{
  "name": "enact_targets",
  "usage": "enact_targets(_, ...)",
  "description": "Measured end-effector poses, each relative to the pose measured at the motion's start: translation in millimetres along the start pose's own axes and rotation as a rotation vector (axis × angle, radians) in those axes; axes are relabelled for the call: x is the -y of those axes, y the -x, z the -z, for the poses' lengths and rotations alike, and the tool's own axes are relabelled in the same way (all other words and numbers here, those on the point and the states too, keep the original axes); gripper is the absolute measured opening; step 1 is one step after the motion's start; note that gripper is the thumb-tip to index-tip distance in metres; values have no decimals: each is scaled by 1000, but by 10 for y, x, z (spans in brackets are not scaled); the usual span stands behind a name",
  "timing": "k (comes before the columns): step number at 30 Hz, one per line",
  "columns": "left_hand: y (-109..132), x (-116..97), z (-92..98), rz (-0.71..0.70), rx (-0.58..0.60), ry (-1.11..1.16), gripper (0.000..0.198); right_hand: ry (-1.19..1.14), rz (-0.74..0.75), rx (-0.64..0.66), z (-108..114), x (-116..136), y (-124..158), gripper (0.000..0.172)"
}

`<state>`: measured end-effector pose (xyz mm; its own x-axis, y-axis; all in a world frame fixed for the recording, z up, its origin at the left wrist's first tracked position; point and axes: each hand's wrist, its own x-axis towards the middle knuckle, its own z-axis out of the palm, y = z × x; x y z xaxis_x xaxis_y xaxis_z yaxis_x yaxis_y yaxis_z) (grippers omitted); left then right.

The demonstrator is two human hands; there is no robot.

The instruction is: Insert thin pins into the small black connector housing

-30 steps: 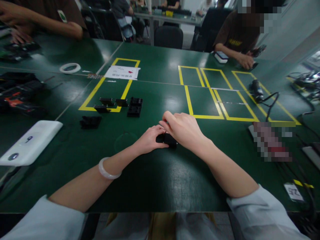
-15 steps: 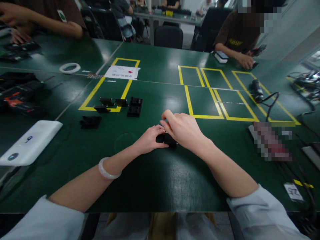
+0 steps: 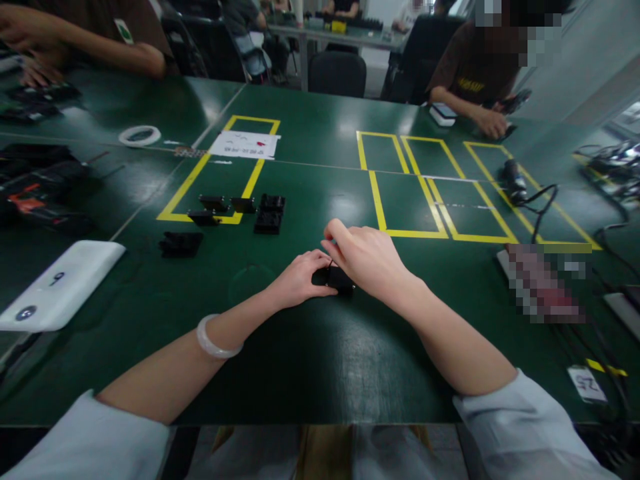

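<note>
A small black block-shaped part (image 3: pixel 341 281) rests on the green table in front of me, with shiny metal bits at its ends. My left hand (image 3: pixel 304 277) grips its left side between thumb and fingers. Over the part, my right hand (image 3: pixel 367 257) is closed in a pinch. A thin dark rod (image 3: pixel 331 264) shows below the right fingertips, reaching down toward the part; its upper end is hidden by the hand. Whether the rod touches the part cannot be made out.
Several similar black parts (image 3: pixel 243 205) stand to the left, near yellow tape. A white numbered device (image 3: pixel 63 285) lies at left, a tape roll (image 3: pixel 140 137) and a paper sheet (image 3: pixel 244 144) farther back. At right are a black cylindrical device (image 3: pixel 513 181) and cables. Co-workers sit across the table.
Both hands and the black part stay almost in place. The right fingers have shifted very slightly over the part.
</note>
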<state>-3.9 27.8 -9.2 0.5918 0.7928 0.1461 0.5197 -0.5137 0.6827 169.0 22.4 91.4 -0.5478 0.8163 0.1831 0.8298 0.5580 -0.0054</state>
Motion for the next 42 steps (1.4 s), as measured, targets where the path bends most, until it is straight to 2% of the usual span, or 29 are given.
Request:
enact_targets(10,3,1,-3,20,-10,0,39,-61,-4,9,5,5,10,26)
enact_targets(14,3,-4,3,19,-5,-7,40,-14,9,-28,-17,-13,11,31)
enact_targets(19,-2,-6,6,4,-2,-6,37,17,6,-26,-25,-11,8,26)
enact_targets(26,-2,10,-10,20,-7,-13,40,30,69,-97,-29,-18,10,26)
enact_targets(42,4,33,-25,8,-14,-3,39,61,105,-109,-59,-4,25,23)
